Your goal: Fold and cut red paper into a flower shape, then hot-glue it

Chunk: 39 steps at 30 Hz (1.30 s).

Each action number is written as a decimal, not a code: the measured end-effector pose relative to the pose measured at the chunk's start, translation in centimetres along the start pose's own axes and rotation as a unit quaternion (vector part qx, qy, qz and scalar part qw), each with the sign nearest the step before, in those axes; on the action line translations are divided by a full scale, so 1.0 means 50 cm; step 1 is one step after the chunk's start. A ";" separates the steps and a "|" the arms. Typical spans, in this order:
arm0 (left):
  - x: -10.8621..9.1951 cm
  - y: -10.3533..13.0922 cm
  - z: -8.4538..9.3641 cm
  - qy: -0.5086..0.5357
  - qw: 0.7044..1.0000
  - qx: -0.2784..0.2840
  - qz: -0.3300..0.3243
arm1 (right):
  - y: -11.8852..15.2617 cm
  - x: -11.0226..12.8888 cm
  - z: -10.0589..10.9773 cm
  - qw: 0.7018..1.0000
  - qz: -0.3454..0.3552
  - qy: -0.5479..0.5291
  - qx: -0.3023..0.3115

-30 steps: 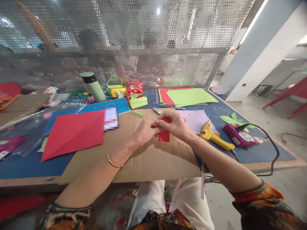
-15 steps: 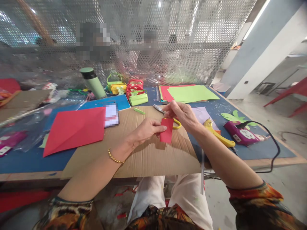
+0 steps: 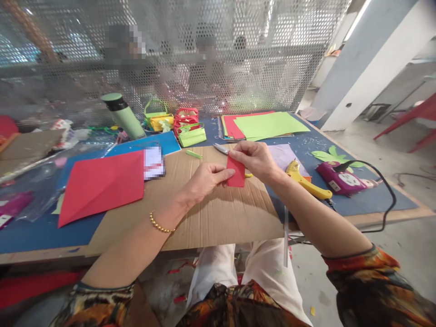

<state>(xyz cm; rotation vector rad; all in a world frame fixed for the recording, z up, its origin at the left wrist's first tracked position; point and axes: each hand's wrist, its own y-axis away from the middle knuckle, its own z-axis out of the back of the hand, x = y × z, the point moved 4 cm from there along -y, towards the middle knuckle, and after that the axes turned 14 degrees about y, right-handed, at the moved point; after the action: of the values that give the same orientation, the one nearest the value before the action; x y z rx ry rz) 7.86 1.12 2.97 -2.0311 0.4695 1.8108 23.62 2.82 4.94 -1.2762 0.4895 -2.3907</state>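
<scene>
A small red paper rectangle (image 3: 237, 176) is held up over the brown cardboard sheet (image 3: 190, 222). My left hand (image 3: 207, 181) pinches its left side, thumb in front. At its top edge my right hand (image 3: 255, 159) grips it between thumb and fingers. Behind my hands lie scissors (image 3: 221, 148); their blades show, while the yellow handles are mostly hidden by the paper and my right hand. A light green paper strip (image 3: 194, 154) rests on the cardboard to the left of the blades.
Left of the cardboard lie a large red sheet (image 3: 105, 184) and a phone (image 3: 154, 162). Small paper bags (image 3: 192, 135) and a green flask (image 3: 124, 117) stand at the back. To the right are green sheets (image 3: 272, 126), a yellow glue gun (image 3: 308, 184) and a purple power strip (image 3: 342, 179) with a black cable.
My right hand has come down from beside the red paper and closed on its top edge. My left hand keeps its pinch. The camera view has shifted slightly.
</scene>
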 end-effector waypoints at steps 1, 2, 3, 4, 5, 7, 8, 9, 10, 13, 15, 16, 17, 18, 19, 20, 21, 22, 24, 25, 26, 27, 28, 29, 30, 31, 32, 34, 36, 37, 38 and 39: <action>-0.001 0.001 0.000 -0.015 1.000 -0.005 -0.011 | -0.001 -0.002 0.000 1.000 -0.001 -0.005 -0.004; -0.003 0.001 0.001 -0.036 0.999 -0.012 -0.023 | -0.001 -0.003 -0.001 1.000 -0.001 -0.010 -0.008; -0.004 0.002 0.002 -0.060 0.997 -0.020 -0.035 | -0.003 -0.005 -0.002 1.000 -0.002 -0.015 -0.011; -0.006 0.003 0.003 -0.082 0.995 -0.026 -0.046 | -0.004 -0.007 -0.002 1.000 -0.004 -0.020 -0.014; -0.007 0.004 0.003 -0.101 0.993 -0.027 -0.054 | -0.006 -0.010 -0.001 0.999 -0.007 -0.026 -0.017; -0.008 0.005 0.001 -0.121 0.991 -0.019 -0.058 | -0.009 -0.015 0.002 0.999 -0.014 -0.035 -0.025; -0.008 0.006 -0.001 -0.126 0.990 -0.012 -0.056 | -0.011 -0.018 0.004 0.999 -0.017 -0.039 -0.029; -0.008 0.006 -0.003 -0.132 0.990 -0.007 -0.054 | -0.012 -0.020 0.005 0.998 -0.019 -0.042 -0.033; -0.009 0.007 -0.004 -0.140 0.989 -0.004 -0.054 | -0.012 -0.022 0.006 0.998 -0.019 -0.046 -0.034; -0.016 0.010 -0.005 -0.183 0.980 -0.014 -0.075 | -0.013 -0.026 0.004 0.997 -0.024 -0.055 -0.039; -0.021 0.012 -0.002 -0.217 0.971 -0.026 -0.095 | -0.013 -0.028 0.002 0.996 -0.033 -0.059 -0.049; -0.022 0.012 0.000 -0.229 0.968 -0.028 -0.098 | -0.014 -0.030 0.002 0.996 -0.038 -0.061 -0.054; -0.022 0.012 0.002 -0.234 0.967 -0.027 -0.095 | -0.014 -0.031 0.003 0.995 -0.041 -0.063 -0.062; -0.021 0.011 0.005 -0.230 0.969 -0.026 -0.087 | -0.015 -0.031 0.006 0.994 -0.042 -0.064 -0.073; -0.020 0.009 0.008 -0.217 0.973 -0.025 -0.079 | -0.016 -0.031 0.010 0.993 -0.042 -0.064 -0.086; -0.019 0.007 0.011 -0.193 0.978 -0.024 -0.074 | -0.016 -0.030 0.014 0.992 -0.040 -0.065 -0.095; -0.019 0.005 0.013 -0.160 0.984 -0.022 -0.071 | -0.015 -0.028 0.016 0.992 -0.037 -0.067 -0.096; -0.019 0.003 0.014 -0.120 0.990 -0.022 -0.071 | -0.014 -0.025 0.014 0.993 -0.032 -0.071 -0.087; -0.018 -0.001 0.014 -0.039 0.997 -0.019 -0.064 | -0.011 -0.015 0.003 0.996 -0.016 -0.076 -0.039; -0.016 -0.002 0.012 -0.007 0.998 -0.016 -0.053 | -0.008 -0.010 -0.004 0.997 -0.005 -0.074 -0.013; -0.014 -0.003 0.011 0.016 0.999 -0.014 -0.041 | -0.005 -0.005 -0.010 0.998 0.007 -0.067 0.005; -0.012 -0.003 0.010 0.032 0.999 -0.015 -0.031 | -0.003 -0.001 -0.015 0.998 0.018 -0.056 0.017; -0.011 -0.003 0.011 0.041 0.999 -0.017 -0.024 | 0.000 0.002 -0.019 0.998 0.028 -0.041 0.026; -0.010 -0.003 0.012 0.045 0.999 -0.021 -0.019 | 0.002 0.004 -0.020 0.999 0.037 -0.021 0.031; -0.010 -0.003 0.015 0.048 0.998 -0.029 -0.015 | 0.004 0.005 -0.019 0.999 0.045 0.006 0.026; -0.010 -0.004 0.020 0.050 0.998 -0.041 -0.013 | 0.006 0.006 -0.015 0.997 0.058 0.039 0.012; -0.009 -0.006 0.027 0.055 0.997 -0.057 -0.011 | 0.008 0.008 -0.010 0.994 0.079 0.077 -0.009; -0.009 -0.011 0.045 0.078 0.992 -0.095 -0.012 | 0.016 0.016 -0.001 0.975 0.147 0.159 -0.060; -0.007 -0.017 0.063 0.113 0.985 -0.131 -0.017 | 0.026 0.025 -0.002 0.943 0.223 0.232 -0.088; -0.006 -0.020 0.070 0.129 0.981 -0.143 -0.019 | 0.031 0.028 -0.007 0.927 0.252 0.262 -0.089; -0.005 -0.022 0.075 0.140 0.978 -0.151 -0.020 | 0.035 0.029 -0.012 0.915 0.271 0.288 -0.085; -0.004 -0.023 0.077 0.149 0.976 -0.155 -0.021 | 0.038 0.030 -0.017 0.906 0.282 0.306 -0.077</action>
<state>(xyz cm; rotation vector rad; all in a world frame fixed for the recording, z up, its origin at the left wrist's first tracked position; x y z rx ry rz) 5.05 4.01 2.84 -2.5226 0.2318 1.6427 22.45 0.56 4.66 -0.3060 1.0768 -2.2102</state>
